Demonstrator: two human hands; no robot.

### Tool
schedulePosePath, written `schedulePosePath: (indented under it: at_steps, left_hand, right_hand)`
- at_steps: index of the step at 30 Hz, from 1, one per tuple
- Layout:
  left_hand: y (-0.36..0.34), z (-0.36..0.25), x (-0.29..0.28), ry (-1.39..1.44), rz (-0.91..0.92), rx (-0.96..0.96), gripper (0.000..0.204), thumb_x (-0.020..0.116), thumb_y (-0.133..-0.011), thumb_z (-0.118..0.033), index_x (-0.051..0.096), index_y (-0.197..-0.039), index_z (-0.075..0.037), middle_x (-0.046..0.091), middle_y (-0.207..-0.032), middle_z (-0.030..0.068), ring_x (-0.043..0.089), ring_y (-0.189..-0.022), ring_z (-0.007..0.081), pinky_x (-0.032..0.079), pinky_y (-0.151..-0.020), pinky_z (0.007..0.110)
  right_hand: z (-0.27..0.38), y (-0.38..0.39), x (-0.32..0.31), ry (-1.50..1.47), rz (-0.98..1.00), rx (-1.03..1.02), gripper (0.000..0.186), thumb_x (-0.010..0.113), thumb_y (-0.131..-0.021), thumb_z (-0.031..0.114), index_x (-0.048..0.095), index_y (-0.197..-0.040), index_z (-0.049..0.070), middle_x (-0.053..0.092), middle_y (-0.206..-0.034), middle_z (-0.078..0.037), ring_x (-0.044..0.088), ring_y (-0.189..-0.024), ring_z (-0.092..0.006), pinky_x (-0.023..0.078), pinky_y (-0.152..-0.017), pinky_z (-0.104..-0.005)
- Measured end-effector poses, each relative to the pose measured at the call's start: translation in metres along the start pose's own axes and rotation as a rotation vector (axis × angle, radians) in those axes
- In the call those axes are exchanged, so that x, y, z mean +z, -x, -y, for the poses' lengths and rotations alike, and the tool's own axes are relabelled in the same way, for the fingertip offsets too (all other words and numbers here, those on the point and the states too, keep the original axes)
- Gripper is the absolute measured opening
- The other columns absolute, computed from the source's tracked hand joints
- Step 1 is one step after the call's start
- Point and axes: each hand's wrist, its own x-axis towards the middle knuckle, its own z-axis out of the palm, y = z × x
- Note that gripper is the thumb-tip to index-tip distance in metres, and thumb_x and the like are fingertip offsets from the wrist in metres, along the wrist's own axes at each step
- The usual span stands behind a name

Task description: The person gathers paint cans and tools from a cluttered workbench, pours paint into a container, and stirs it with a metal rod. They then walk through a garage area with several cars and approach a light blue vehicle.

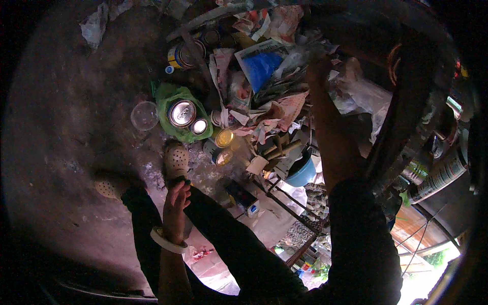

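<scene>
My left hand [178,201] is held above my knee with its fingers loosely bent and a little apart. Nothing shows in it, and a pale bangle [169,242] rings the wrist. My right arm stretches far forward over a heap of crumpled newspaper and plastic. At its end my right hand [317,66] is among clear plastic bags [300,58]; its fingers are too dark to make out. Just left of it lies a bright blue sheet [262,68] on folded newspaper [244,56].
On the floor, a green plastic bag [165,104] holds a large lidded can [182,113] and a smaller one [200,126]. Beside it lies a clear round lid [145,116]. Yellow-topped jars [224,138], a blue bucket [303,172] and a metal frame [292,208] stand nearby. A wheel [427,229] is at right.
</scene>
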Motion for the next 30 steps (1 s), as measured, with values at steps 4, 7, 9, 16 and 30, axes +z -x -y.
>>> schedulePosePath:
  at_steps: [4, 7, 9, 16, 30]
  left_hand:
    - [0.001, -0.009, -0.002, -0.052, 0.022, 0.016, 0.059, 0.050, -0.100, -0.049, 0.047, -0.141, -0.007, 0.055, -0.134, 0.0146, 0.053, -0.122, 0.0256, 0.041, -0.103, 0.041]
    - [-0.002, -0.016, -0.003, -0.081, 0.026, 0.007, 0.059, 0.050, -0.100, -0.049, 0.046, -0.142, -0.007, 0.054, -0.135, 0.0146, 0.053, -0.122, 0.0256, 0.040, -0.103, 0.042]
    - [-0.005, -0.018, -0.002, -0.081, 0.044, -0.012, 0.060, 0.049, -0.100, -0.050, 0.046, -0.142, -0.007, 0.054, -0.135, 0.0146, 0.053, -0.122, 0.0258, 0.040, -0.104, 0.042]
    - [-0.009, -0.030, 0.001, -0.112, 0.057, -0.012, 0.061, 0.049, -0.099, -0.052, 0.047, -0.140, -0.007, 0.055, -0.135, 0.0133, 0.054, -0.121, 0.0255, 0.042, -0.103, 0.043]
    - [-0.012, -0.025, -0.017, -0.057, 0.083, -0.018, 0.063, 0.050, -0.098, -0.055, 0.047, -0.140, -0.008, 0.055, -0.134, 0.0138, 0.054, -0.123, 0.0257, 0.042, -0.103, 0.041]
  right_hand:
    - [-0.006, -0.014, 0.001, 0.013, 0.150, -0.008, 0.058, 0.066, -0.085, 0.022, 0.047, -0.136, 0.001, 0.050, -0.131, -0.022, 0.050, -0.121, -0.0381, 0.044, -0.098, -0.0506]
    - [-0.012, -0.011, 0.000, 0.011, 0.190, -0.003, 0.058, 0.066, -0.086, 0.022, 0.046, -0.137, 0.001, 0.048, -0.133, -0.022, 0.049, -0.122, -0.0383, 0.044, -0.098, -0.0511]
    - [-0.017, -0.007, 0.001, 0.012, 0.193, -0.003, 0.058, 0.065, -0.087, 0.023, 0.046, -0.137, 0.001, 0.048, -0.134, -0.022, 0.049, -0.122, -0.0385, 0.044, -0.099, -0.0515]
    - [-0.013, 0.019, 0.013, -0.032, 0.278, -0.023, 0.059, 0.065, -0.088, 0.024, 0.045, -0.139, 0.002, 0.045, -0.138, -0.023, 0.048, -0.124, -0.0391, 0.043, -0.100, -0.0527]
    - [-0.037, 0.104, -0.023, -0.343, -0.080, 0.119, 0.061, 0.063, -0.092, 0.028, 0.042, -0.143, 0.002, 0.040, -0.146, -0.025, 0.046, -0.127, -0.0402, 0.042, -0.102, -0.0553]
